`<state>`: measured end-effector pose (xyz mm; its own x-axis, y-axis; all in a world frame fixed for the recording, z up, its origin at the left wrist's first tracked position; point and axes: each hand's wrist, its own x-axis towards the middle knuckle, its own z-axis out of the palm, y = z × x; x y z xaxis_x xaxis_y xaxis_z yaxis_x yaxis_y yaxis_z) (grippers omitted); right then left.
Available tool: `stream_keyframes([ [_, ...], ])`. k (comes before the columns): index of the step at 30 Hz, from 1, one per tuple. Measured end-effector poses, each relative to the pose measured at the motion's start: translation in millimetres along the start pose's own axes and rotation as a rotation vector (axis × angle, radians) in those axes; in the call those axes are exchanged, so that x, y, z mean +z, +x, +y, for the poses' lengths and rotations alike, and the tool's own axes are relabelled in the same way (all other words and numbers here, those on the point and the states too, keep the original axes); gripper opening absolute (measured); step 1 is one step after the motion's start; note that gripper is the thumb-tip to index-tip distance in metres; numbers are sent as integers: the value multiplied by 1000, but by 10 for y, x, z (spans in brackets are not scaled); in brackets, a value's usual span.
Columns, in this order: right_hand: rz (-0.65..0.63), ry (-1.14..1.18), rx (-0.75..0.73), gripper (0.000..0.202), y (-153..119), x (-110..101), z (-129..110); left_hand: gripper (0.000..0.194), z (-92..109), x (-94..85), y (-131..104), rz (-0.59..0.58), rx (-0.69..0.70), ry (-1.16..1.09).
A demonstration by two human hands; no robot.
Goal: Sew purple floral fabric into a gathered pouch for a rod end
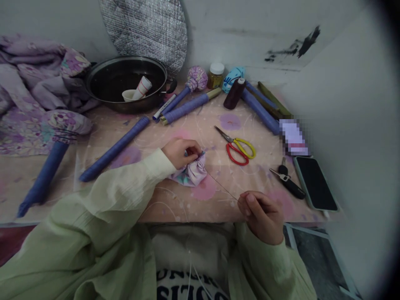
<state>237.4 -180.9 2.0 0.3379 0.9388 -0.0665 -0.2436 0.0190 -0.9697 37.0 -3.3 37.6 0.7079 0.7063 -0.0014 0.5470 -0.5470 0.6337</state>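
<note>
A desk (200, 133) under a pink flower-printed covering stands against a pale, marked back wall (234, 33), with another wall (359, 137) closing in its right side. Along the back sit a dark pan (125, 106), a quilted silvery sheet (146, 31) behind it, and a dark thread spool (235, 93); purple floral fabric (31, 91) heaps at the left. The near edge runs just in front of the person's body. The phone (315, 183) lies by the right-hand border, near the keys (290, 181), while bare covering shows between the scissors (239, 148) and the right hand (262, 212). The left hand (181, 152) pinches the gathered cloth (196, 173), which rests on the desk near its front middle. The right hand, fingers closed together, holds a thread (220, 183) stretched taut from that cloth; whether it also grips a needle, I cannot tell.
</note>
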Motion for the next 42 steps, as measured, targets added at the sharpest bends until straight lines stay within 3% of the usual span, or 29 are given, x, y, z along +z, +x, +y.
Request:
stream_keyframes([
  [8, 12, 28, 33, 12, -51, -32, 33, 17, -17, -1, -52, 40, 143, 54],
  [20, -12, 9, 42, 10, -110, -8, 50, 11, 64, 48, -67, 39, -1, 93],
  [24, -13, -11, 39, 12, -110, -5, 60, 22, 44, 42, -65, -46, 49, 115],
  [28, -21, 0, 37, 13, -112, -8, 56, 21, 12, 12, -53, -164, 176, 157],
  [42, -6, -13, 55, 13, -128, -18, 64, 29, -8, -4, 19, -237, 264, 168],
])
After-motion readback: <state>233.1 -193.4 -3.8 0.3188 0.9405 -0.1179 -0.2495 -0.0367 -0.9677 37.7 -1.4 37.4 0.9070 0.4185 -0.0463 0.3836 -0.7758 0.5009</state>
